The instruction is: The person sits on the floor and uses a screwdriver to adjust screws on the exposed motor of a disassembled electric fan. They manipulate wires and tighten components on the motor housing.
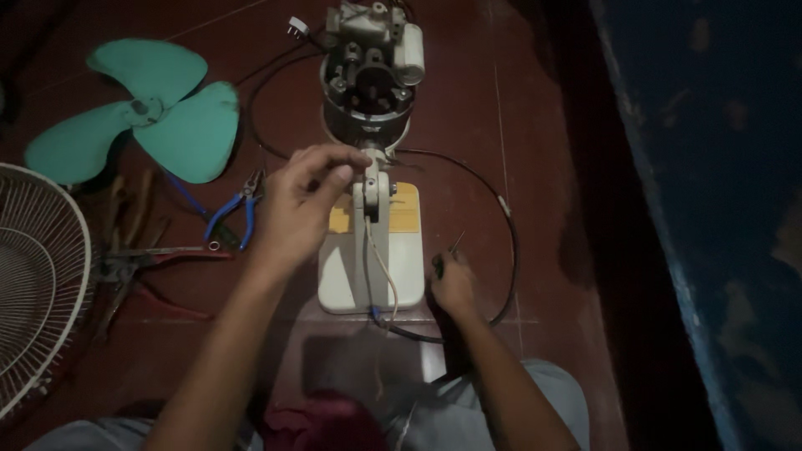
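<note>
A dismantled table fan lies on the red floor, its white base [413, 276] toward me and its bare motor housing [368, 79] farther away. My left hand [305, 200] pinches the fan's neck joint [372, 188], just below the motor. Beside the base's right edge, my right hand [451, 284] is closed on a screwdriver [455, 244] with its thin tip pointing up. A black power cord [501, 209] loops around the right of the base.
A green three-blade propeller [142, 113] lies at the upper left. A white wire grille [33, 276] is at the left edge. Blue-handled pliers [234, 209] and red-handled pliers [159, 255] lie left of the base. A dark wall [710, 209] runs along the right.
</note>
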